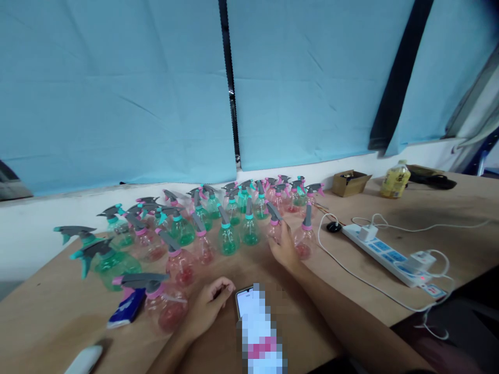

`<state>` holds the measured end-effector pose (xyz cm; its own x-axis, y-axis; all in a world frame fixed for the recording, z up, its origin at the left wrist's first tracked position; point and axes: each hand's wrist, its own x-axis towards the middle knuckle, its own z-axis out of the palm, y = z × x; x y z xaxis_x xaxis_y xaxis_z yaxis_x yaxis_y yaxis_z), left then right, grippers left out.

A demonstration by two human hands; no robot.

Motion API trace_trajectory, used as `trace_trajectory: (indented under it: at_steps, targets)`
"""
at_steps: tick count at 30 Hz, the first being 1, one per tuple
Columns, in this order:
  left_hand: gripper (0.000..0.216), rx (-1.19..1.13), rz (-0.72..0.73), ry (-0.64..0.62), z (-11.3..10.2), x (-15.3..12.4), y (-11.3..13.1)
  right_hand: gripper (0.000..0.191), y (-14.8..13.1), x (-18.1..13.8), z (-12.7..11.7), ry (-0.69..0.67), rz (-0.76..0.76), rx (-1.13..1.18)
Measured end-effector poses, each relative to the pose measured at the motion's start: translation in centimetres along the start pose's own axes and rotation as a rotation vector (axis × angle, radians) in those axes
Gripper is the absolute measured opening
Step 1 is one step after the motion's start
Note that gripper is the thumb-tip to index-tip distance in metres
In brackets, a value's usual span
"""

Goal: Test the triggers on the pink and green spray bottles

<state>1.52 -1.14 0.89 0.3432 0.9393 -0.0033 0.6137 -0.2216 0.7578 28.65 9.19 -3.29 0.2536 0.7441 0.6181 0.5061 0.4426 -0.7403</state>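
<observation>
On the wooden counter (58, 311), the left hand (206, 306) rests with fingers loosely curled, gripping nothing, touching the left edge of a phone (245, 301). Just left of that phone lies a pink spray bottle (166, 306) on its side. Up and right of the phone, the right hand (284, 249) closes around a pink bottle (275, 226) standing among many upright bottles. Farther right lies a white power strip (385, 254).

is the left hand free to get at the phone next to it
Probably yes: the left hand rests curled on the table just left of the phone, holding nothing, with nothing between them.
</observation>
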Motion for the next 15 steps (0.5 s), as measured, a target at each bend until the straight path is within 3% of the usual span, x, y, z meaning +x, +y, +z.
trace_trajectory:
  at_steps: [15]
  targets:
    - [0.04, -0.053, 0.012, -0.028, -0.04, 0.03, -0.02, 0.087, -0.08, 0.01, 0.43, -0.084, -0.017, -0.063]
